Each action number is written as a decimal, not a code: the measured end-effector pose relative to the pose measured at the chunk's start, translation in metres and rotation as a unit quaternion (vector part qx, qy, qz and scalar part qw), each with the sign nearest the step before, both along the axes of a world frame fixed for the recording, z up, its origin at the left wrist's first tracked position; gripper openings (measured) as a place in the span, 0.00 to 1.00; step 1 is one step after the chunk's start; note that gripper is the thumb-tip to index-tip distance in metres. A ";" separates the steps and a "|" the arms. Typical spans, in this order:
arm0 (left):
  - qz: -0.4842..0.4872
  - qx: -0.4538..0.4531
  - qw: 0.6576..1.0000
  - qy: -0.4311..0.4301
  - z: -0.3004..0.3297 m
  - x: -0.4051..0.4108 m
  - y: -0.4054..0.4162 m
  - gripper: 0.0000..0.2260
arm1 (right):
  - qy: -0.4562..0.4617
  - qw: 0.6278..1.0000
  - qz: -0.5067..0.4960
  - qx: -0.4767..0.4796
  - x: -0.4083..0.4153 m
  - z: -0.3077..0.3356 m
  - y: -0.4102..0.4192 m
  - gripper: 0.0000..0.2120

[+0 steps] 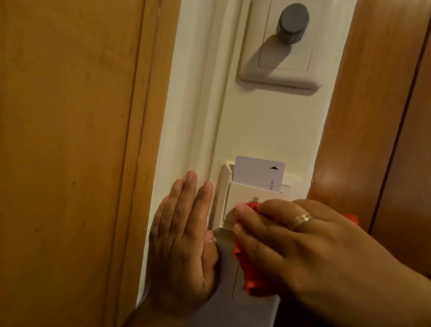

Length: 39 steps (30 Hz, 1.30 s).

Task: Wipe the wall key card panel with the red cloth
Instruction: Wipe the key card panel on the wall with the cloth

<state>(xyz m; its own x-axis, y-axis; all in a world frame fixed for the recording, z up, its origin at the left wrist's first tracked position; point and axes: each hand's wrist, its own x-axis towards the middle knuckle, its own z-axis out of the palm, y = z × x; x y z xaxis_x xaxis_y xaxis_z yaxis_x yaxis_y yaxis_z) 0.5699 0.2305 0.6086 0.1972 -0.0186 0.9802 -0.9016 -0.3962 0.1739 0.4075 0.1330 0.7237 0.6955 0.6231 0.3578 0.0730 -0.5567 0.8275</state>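
Note:
The white key card panel (228,199) is fixed low on the cream wall, with a white key card (257,171) standing upright in its slot. My right hand (303,250) presses the bunched red cloth (250,276) against the panel's front and covers most of it. The cloth sticks out below my fingers and a little at the knuckles. My left hand (183,245) lies flat on the wall just left of the panel, fingers pointing up, thumb touching the panel's lower left corner.
A white dimmer switch plate (280,71) with a grey round knob (293,22) sits above on the wall. A wooden door frame (54,119) runs down the left and dark wooden panelling (389,115) down the right. Another white switch plate (240,323) lies below the panel.

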 end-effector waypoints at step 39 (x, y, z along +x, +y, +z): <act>-0.012 -0.004 1.000 -0.005 -0.004 -0.001 0.002 0.25 | -0.072 0.993 0.080 0.054 0.015 -0.009 -0.004 0.14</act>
<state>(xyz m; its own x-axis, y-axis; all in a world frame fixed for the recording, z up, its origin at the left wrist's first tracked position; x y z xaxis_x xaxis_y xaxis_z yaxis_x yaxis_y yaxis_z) 0.5694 0.2324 0.6051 0.1877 -0.0152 0.9821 -0.9122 -0.3734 0.1685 0.4226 0.1288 0.7147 0.5280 0.6740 0.5166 0.0536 -0.6336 0.7718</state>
